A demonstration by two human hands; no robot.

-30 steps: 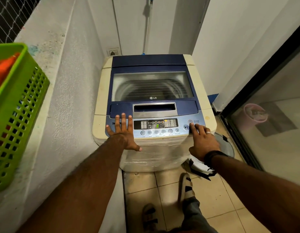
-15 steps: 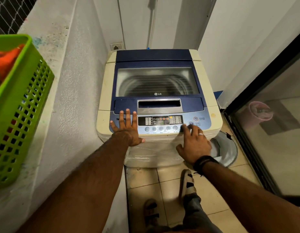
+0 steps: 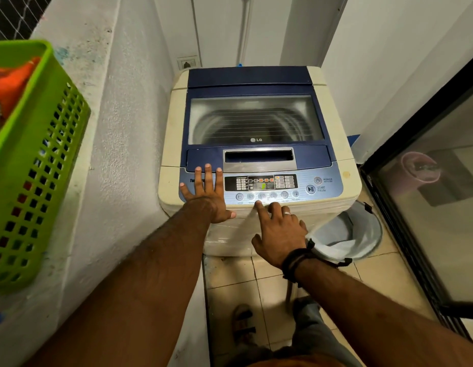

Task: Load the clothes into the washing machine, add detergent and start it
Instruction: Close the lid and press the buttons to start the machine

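A cream and blue top-loading washing machine [image 3: 259, 83] stands against the back wall with its glass lid [image 3: 255, 119] closed. Its control panel [image 3: 261, 186] has a lit display and a row of round buttons. My left hand [image 3: 207, 193] lies flat with spread fingers on the panel's left end. My right hand [image 3: 279, 231] points its index finger at the front edge just below the middle buttons, the other fingers curled and holding nothing. A green plastic basket [image 3: 36, 165] with an orange cloth [image 3: 11, 84] in it sits on the ledge at the left.
A white wall and ledge [image 3: 116, 144] close the left side. A dark-framed glass door [image 3: 436, 197] runs along the right. A round bin with a white liner [image 3: 349, 234] stands on the tiled floor beside the machine. My feet are on the tiles below.
My right hand has moved left from the power and start buttons to the middle of the button row and drawn back slightly. My left hand stays flat on the panel.
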